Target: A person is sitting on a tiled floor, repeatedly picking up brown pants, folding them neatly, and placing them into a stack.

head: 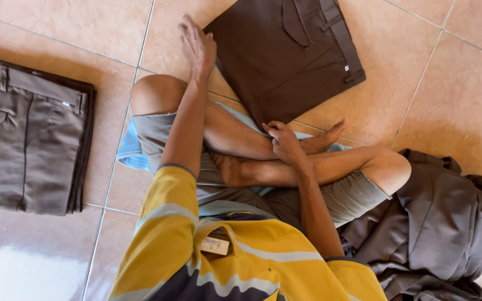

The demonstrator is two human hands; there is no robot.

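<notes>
Sitting cross-legged on a peach tiled floor (73,33). Pressing the left hand (198,47), flat and open, on the near-left corner of the folded dark brown trousers (285,56); pinching the near corner with the right hand (283,140). Trousers lying straight ahead, long axis slanting away rightward, waistband farthest. Resting left: a folded stack (29,139); right: a crumpled pile (436,223).

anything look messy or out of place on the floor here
Only the grey garment heap at the right: crumpled and unfolded, unlike the neat folded grey trousers at the left. The folded dark brown trousers lie at an angle to the tile lines, the left hand at their edge, the right hand at their corner.
</notes>
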